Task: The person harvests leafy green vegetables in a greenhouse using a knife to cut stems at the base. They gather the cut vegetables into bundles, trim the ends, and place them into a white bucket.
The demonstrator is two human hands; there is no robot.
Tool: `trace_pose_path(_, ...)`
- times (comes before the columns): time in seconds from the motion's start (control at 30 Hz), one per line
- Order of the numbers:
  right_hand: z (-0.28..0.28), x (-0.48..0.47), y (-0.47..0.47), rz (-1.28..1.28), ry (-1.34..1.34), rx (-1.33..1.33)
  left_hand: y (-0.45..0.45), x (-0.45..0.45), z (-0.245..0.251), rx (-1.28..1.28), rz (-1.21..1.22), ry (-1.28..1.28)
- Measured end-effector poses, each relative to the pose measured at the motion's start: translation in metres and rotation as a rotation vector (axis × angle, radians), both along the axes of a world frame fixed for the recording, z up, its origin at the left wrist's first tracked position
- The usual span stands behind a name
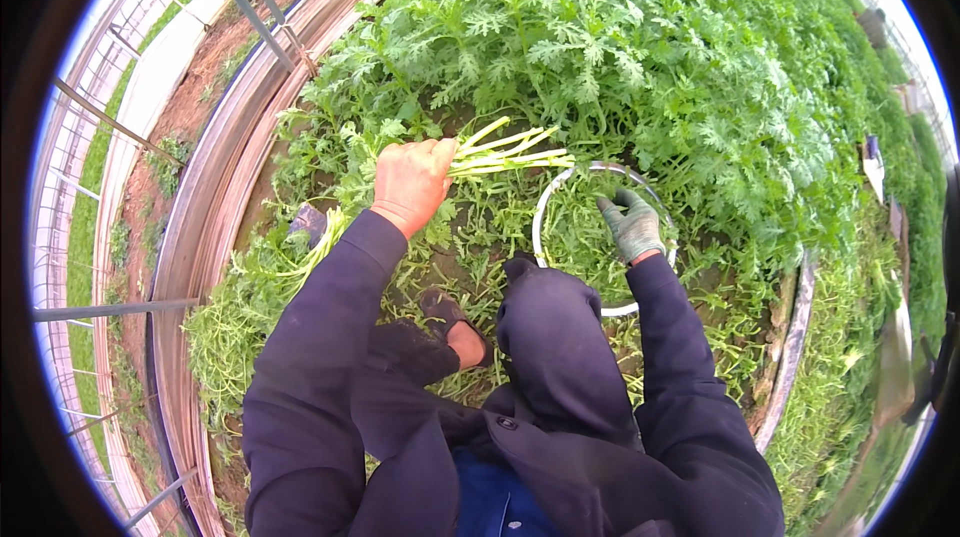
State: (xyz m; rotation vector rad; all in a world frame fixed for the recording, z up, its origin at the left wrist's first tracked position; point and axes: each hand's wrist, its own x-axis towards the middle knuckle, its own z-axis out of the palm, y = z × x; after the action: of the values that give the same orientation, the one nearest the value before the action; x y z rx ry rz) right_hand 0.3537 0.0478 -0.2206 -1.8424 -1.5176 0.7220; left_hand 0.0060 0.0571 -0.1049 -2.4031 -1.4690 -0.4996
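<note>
My left hand (pixel 412 181) is bare and closed around a bunch of cut leafy greens. Their pale green stems (pixel 510 151) point right, and the leaves (pixel 360 151) show on the other side of the fist. My right hand (pixel 634 226) wears a grey-green work glove. It hangs with bent fingers over a round white rim (pixel 538 226), inside which lie loose leaves and trimmings (pixel 574 237). Whether the rim is a basin or an open ring is unclear, as is whether the gloved fingers pinch anything.
Uncut, lobed-leaf greens (pixel 585 49) stand densely ahead. Cut stems (pixel 322 244) and a dark object (pixel 307 223) lie left of my left forearm. My shoe (pixel 450 319) rests among trimmings. Rolled plastic film (pixel 225 184) and metal poles (pixel 247 4) run along the left side.
</note>
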Motion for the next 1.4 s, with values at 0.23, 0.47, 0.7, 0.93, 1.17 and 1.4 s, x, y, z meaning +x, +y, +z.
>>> trace_pose_path(0.23,0.044,-0.059,0.01,0.102,0.343,0.092,-0.004,0.019,-0.001,0.05,-0.009,0.03)
trace_pose_path(0.47,0.042,-0.039,0.011,-0.102,0.451,0.053,-0.011,0.014,0.003,0.034,-0.014,0.01)
trace_pose_path(0.7,0.049,-0.048,0.012,0.148,0.185,-0.021,-0.011,0.024,0.001,0.145,-0.047,0.061)
trace_pose_path(0.93,0.04,-0.059,0.005,0.172,0.515,-0.026,-0.017,0.026,0.002,0.106,-0.04,0.091)
trace_pose_path(1.17,0.027,-0.01,0.021,0.009,-0.37,-0.137,-0.017,0.018,0.0,0.038,0.005,0.055)
trace_pose_path(1.4,0.034,-0.022,0.022,0.376,0.789,-0.079,-0.013,0.028,0.003,0.147,-0.095,-0.026)
